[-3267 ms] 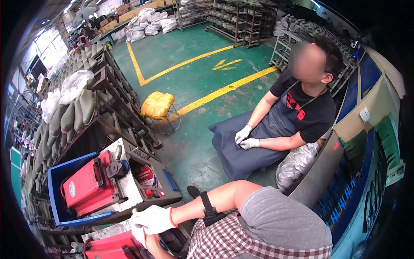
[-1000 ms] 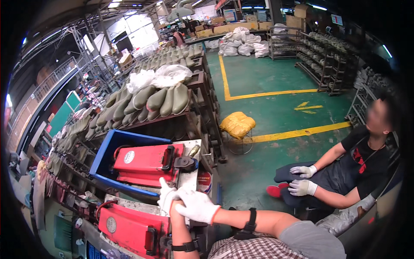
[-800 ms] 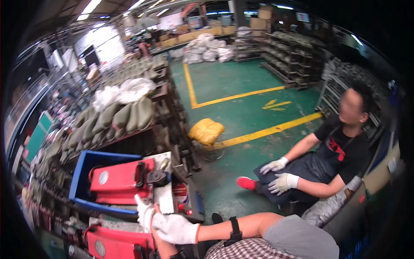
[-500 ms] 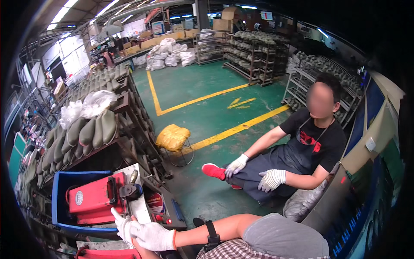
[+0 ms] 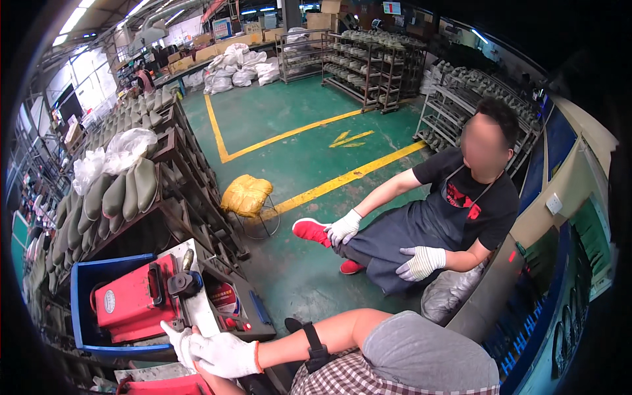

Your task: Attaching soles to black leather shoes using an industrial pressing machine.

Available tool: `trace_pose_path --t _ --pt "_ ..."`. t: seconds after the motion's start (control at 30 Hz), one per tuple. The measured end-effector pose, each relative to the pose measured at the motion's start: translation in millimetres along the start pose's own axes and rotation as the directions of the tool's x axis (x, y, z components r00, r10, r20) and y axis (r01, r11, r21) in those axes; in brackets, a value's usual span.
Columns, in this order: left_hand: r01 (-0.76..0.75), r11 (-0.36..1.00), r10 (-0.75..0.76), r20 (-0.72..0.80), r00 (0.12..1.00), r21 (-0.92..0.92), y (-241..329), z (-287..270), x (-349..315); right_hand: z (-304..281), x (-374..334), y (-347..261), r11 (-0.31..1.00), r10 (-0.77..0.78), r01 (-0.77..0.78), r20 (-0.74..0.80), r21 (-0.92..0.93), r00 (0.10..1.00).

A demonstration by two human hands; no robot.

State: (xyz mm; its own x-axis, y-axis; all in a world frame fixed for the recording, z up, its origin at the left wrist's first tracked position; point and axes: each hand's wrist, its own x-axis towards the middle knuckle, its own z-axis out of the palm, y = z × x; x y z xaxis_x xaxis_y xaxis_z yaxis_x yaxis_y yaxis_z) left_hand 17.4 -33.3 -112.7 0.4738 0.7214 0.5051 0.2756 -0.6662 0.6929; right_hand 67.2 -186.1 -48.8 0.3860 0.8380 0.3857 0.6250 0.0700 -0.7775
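Two white knit gloves meet at the lower left: the left glove (image 5: 181, 345) has its index finger stretched out toward the upper left, and the right glove (image 5: 227, 355), orange-edged at the cuff, lies across its wrist end. Just beyond that fingertip is a tapered red cover (image 5: 135, 299) with a pale oval badge and a black handle, lying tilted inside a blue bin (image 5: 112, 264). A second red cover (image 5: 164, 385), below the gloves, is cut off by the lower edge.
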Motion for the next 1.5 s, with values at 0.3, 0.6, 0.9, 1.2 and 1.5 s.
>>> trace_pose_path --t 0.3,0.6,0.9,1.2,1.5 --pt "-0.281 0.959 0.283 -0.072 0.957 0.038 -33 -8 6 0 -4 -32 1.0 0.017 -0.017 0.025 -0.022 1.0" --pt "0.234 0.972 -0.236 0.148 0.96 0.033 -8 -10 27 -4 -6 -30 0.994 0.068 -0.067 -0.008 0.086 0.998" --pt "0.62 0.162 -0.449 0.502 0.739 -0.767 48 -25 4 -29 14 2 0.9 0.29 -0.346 0.228 0.264 0.929" --pt "0.743 0.166 -0.578 0.547 0.605 -0.648 58 -14 -42 11 -1 30 0.976 0.139 -0.124 0.073 -0.181 0.988" --pt "0.532 0.292 -0.292 0.455 0.841 -0.795 -12 -19 -58 -20 11 32 0.975 0.214 -0.217 -0.072 -0.045 0.974"
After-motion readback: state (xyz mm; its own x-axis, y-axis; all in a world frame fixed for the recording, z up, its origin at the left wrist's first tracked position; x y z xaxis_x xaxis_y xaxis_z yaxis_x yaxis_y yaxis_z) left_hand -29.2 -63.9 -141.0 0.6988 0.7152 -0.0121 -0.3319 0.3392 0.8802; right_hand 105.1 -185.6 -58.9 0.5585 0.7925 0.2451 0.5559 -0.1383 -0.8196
